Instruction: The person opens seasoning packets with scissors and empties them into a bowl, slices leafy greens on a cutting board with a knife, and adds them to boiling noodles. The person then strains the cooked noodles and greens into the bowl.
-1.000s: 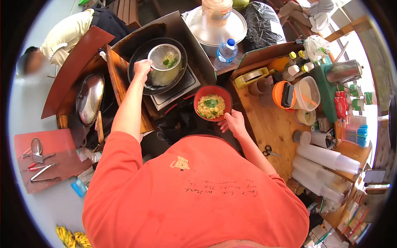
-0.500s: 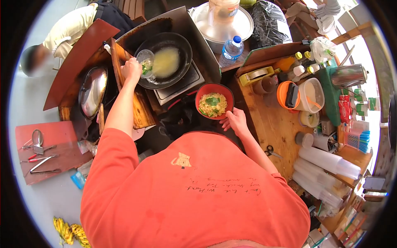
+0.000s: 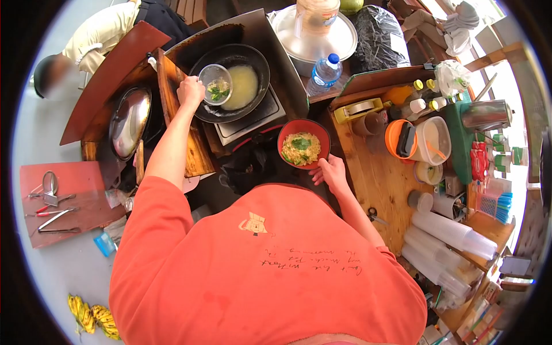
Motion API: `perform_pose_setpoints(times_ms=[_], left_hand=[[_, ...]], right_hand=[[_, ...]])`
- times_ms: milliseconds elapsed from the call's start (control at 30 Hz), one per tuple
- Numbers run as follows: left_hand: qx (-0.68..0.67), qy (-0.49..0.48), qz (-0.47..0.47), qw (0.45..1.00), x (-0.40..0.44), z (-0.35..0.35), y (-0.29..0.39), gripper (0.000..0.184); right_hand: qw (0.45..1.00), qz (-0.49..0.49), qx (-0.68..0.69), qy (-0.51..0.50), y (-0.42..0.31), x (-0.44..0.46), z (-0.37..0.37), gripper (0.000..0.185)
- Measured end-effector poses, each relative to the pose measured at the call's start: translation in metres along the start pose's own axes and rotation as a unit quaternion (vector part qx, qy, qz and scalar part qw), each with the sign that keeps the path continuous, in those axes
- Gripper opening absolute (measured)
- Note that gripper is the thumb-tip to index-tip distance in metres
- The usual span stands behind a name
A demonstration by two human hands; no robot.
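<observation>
My left hand (image 3: 191,91) is closed around the handle of a round strainer (image 3: 222,73). Bits of green leaf and some pale food lie in the strainer, which is over the left side of a black wok (image 3: 260,63). Cloudy yellowish liquid (image 3: 244,87) fills the wok's bottom. My right hand (image 3: 331,172) grips the lower right rim of a red bowl (image 3: 324,133) with a dark edge. Inside the bowl are yellow noodles (image 3: 299,153) topped with green leaves. The bowl is held in front of the stove (image 3: 253,122), to the right of the wok.
A wooden panel (image 3: 178,118) and metal screens edge the stove. At the right, a wooden counter (image 3: 368,178) bears scissors (image 3: 375,216), containers, bottles and stacked plastic cups (image 3: 454,234). A water bottle (image 3: 325,75) stands behind. Tongs lie on a red board (image 3: 63,195). A person (image 3: 106,34) bends at upper left.
The strainer has turned to face upward more and shifted slightly right and up in the wok. The red bowl has moved slightly right and down with my right hand.
</observation>
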State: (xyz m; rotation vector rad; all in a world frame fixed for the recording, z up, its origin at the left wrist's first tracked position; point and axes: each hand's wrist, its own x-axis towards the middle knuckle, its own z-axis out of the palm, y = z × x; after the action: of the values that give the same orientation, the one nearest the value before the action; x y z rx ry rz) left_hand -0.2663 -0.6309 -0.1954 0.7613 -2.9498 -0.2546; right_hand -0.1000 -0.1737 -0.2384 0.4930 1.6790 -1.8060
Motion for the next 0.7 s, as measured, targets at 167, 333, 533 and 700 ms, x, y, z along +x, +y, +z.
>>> perform_pose_setpoints(times_ms=[167, 333, 533, 700], left_hand=[[0.018, -0.007, 0.067, 0.998, -0.002, 0.015, 0.007, 0.024], [0.026, -0.005, 0.093, 0.995, -0.007, 0.022, 0.019, 0.026], [0.044, 0.025, 0.128, 0.991, -0.009, 0.019, 0.026, 0.024], [0.107, 0.069, 0.183, 0.975, -0.018, 0.005, 0.026, 0.021]], right_hand=[[1.0, -0.002, -0.006, 0.001, -0.003, 0.0, 0.005, 0.026], [1.0, 0.003, -0.015, -0.004, -0.002, 0.001, 0.006, 0.025], [1.0, 0.008, -0.02, -0.008, 0.002, 0.004, 0.003, 0.026], [1.0, 0.009, -0.018, -0.005, 0.004, 0.002, 0.003, 0.026]])
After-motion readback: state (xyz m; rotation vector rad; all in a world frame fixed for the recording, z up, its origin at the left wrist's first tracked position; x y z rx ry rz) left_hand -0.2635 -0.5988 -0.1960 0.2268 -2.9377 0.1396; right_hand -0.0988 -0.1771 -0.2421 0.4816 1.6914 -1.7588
